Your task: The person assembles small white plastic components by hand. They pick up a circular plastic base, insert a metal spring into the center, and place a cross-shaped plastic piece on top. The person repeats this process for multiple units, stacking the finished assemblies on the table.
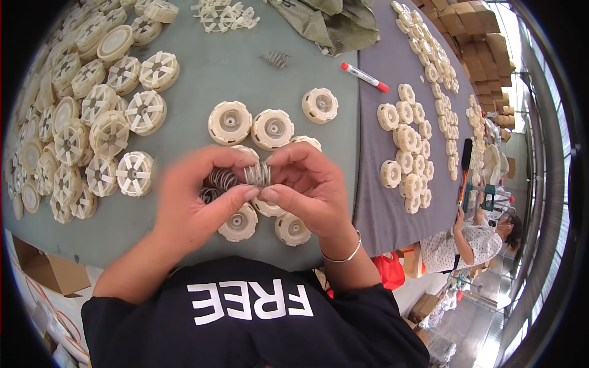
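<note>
A grey coil spring is pinched between my two hands, above the middle of the table. My left hand grips its left side with thumb and fingers, and more coil springs lie in the same hand. The thumb and fingertips of my right hand close on the spring's right side. Around and partly under my hands are several cream round plastic housings. At least two of them, just beyond my hands, have a spring seated in the centre. My hands partly hide others.
Cream spoked discs are heaped at the left. Farther off lie loose springs, white plastic pieces and a green-grey cloth. A red-capped marker crosses the cloth seam. Clustered housings and a co-worker are rightward.
</note>
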Action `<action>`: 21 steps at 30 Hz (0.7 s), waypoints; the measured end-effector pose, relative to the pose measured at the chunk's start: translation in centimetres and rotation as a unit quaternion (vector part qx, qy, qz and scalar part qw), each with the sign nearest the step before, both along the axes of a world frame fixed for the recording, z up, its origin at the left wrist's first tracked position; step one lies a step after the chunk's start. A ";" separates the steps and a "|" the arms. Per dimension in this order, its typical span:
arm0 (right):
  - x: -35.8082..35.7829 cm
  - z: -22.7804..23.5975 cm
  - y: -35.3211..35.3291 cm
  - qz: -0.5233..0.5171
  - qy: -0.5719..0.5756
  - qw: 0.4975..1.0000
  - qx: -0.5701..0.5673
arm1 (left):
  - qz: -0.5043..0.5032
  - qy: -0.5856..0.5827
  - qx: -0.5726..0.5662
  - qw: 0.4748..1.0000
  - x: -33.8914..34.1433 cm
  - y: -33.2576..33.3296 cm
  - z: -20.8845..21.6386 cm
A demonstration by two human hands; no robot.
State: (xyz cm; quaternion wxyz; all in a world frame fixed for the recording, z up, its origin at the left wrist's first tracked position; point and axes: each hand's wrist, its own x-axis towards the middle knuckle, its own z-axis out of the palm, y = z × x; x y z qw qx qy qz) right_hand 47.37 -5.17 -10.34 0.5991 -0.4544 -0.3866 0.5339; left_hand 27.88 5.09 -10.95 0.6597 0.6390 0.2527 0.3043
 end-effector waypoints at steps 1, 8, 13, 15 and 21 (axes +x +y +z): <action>0.2 -0.1 -0.2 0.002 -0.019 1.000 0.001 | 0.009 0.017 0.076 0.997 -0.1 0.3 0.0; 3.2 2.3 -0.7 -0.026 -0.346 0.921 0.179 | -0.125 -0.015 -0.444 0.887 -1.1 1.9 -0.2; 6.0 1.5 -0.7 -0.096 -0.558 0.824 -0.036 | -0.100 -0.016 -0.368 0.924 -0.5 1.3 -0.3; 6.3 1.2 -0.9 -0.077 -0.570 0.814 -0.079 | -0.100 -0.015 -0.361 0.927 -0.2 1.2 -0.1; 1.6 3.2 0.1 -0.079 -0.460 0.883 0.044 | -0.126 0.006 -0.355 0.926 -0.2 0.9 -0.3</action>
